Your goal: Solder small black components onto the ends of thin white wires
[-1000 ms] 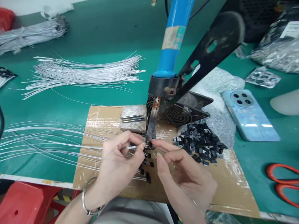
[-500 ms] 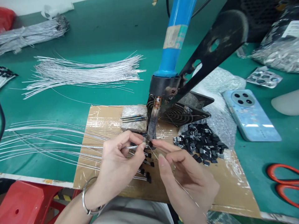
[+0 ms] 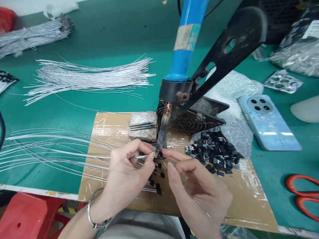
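Note:
My left hand (image 3: 127,176) pinches a thin white wire (image 3: 141,156) between thumb and fingertips, its end right at the tip of a blue-handled soldering iron (image 3: 183,56). The iron is clamped, pointing down, in a black metal bracket (image 3: 224,53). A thin strand of solder wire (image 3: 201,206) runs across my right hand (image 3: 200,189), which grips it with curled fingers and leads its end up to the same tip. Fingertips hide the exact joint. Below the left fingers lie several wires ending in black connectors (image 3: 157,190).
A heap of small black connectors (image 3: 215,152) lies right on the cardboard (image 3: 249,199). Behind the iron stands a black fan (image 3: 199,119). Farther out are a white wire bundle (image 3: 94,76), a phone (image 3: 270,124), red-handled scissors (image 3: 301,192) and a stained block (image 3: 143,134).
My right hand has shifted very slightly left, with the solder wire still in it. My left hand stays in place at the iron's tip.

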A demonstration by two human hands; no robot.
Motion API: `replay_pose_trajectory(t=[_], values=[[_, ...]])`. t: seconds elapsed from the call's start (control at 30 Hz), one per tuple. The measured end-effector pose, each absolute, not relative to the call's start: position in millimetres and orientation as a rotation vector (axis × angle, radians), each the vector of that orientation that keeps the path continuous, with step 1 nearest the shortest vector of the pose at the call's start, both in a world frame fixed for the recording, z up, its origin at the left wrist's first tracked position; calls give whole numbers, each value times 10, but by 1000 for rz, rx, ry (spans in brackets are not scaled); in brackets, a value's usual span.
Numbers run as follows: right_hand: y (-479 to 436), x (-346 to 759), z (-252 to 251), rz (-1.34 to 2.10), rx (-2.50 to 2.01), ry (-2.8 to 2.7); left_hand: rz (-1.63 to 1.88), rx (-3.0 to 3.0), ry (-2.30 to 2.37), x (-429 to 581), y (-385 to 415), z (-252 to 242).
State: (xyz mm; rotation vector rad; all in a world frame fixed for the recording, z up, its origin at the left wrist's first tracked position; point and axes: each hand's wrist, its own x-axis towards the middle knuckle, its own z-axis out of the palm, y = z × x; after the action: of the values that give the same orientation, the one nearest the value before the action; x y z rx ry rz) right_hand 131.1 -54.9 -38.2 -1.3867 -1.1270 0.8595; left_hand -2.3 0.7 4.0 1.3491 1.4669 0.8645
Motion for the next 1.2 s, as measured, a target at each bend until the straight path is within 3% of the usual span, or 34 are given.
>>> replay_pose_trajectory(t=[1.2], values=[[-512, 1303, -317, 817, -1392, -1136, 862, 1369, 1480, -17, 0, 53]])
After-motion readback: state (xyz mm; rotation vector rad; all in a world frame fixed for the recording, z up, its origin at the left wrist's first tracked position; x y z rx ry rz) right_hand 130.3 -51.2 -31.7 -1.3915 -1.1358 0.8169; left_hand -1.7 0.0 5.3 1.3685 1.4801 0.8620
